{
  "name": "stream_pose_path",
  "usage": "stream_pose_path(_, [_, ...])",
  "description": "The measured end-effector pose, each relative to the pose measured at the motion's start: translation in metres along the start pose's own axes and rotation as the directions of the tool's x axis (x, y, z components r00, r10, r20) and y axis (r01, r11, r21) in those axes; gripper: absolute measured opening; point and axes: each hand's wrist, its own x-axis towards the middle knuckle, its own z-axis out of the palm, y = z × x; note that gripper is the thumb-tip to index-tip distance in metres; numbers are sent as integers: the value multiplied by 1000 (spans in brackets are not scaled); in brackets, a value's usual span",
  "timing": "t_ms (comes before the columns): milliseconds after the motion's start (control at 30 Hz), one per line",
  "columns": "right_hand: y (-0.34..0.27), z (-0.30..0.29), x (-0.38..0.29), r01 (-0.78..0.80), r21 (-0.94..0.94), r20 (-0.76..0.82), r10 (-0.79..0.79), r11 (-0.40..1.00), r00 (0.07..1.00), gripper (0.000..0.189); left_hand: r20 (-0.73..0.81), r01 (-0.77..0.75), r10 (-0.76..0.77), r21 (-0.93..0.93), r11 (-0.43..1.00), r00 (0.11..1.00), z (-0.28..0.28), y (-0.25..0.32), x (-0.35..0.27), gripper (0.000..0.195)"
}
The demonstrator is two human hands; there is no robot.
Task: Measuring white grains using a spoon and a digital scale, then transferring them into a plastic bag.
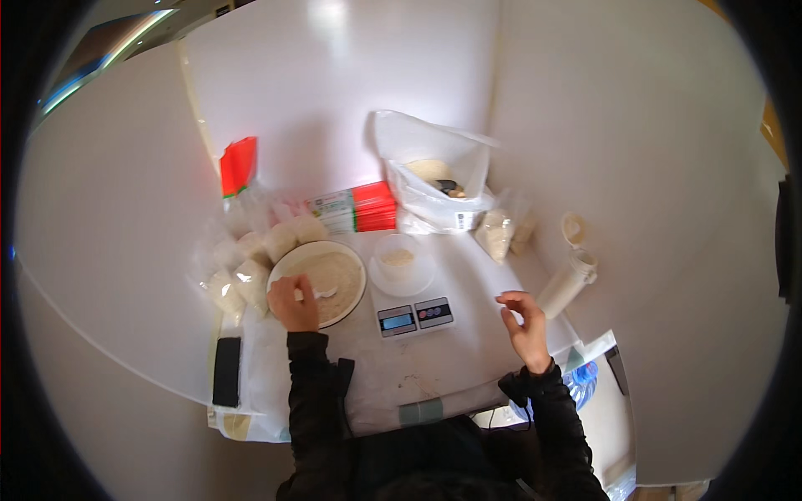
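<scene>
My left hand (294,305) is over the left rim of a round white dish (360,266) of pale grain (335,269). Its fingers are curled around a small white spoon (326,293), whose end shows above the grain. To the right stands a white digital kitchen scale (410,338) with a lit display. On its round platform (425,283) sits a clear plastic cup (390,243) with some grain inside. My right hand (526,329) is raised on the right side of the table, fingers apart and holding nothing. Near it leans a pale lidded bottle (567,285) with its cap flipped back.
Several filled clear bags (252,282) crowd the dish's left side. Behind are stacked red-and-white packets (374,206) and a large white plastic bag (432,210). Another filled bag (496,235) lies right of it. A black slab (227,372) rests front left. White panels (626,188) enclose the table.
</scene>
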Motion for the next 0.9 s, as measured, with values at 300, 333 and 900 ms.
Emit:
stream_pose_path(300, [37,-69,-25,-185,4,-516,161,983,841,56,-34,113,-116,-76,991,993,1,-8,-5,14])
stream_pose_path(333, [46,-79,-22,-200,-12,-490,169,980,855,67,-32,110,-113,-80,991,993,7,-7,-6,13])
stream_pose_path(900, [56,-83,13,-179,-102,-375,129,978,918,66,-5,254,-259,-174,951,966,4,-12,-4,14])
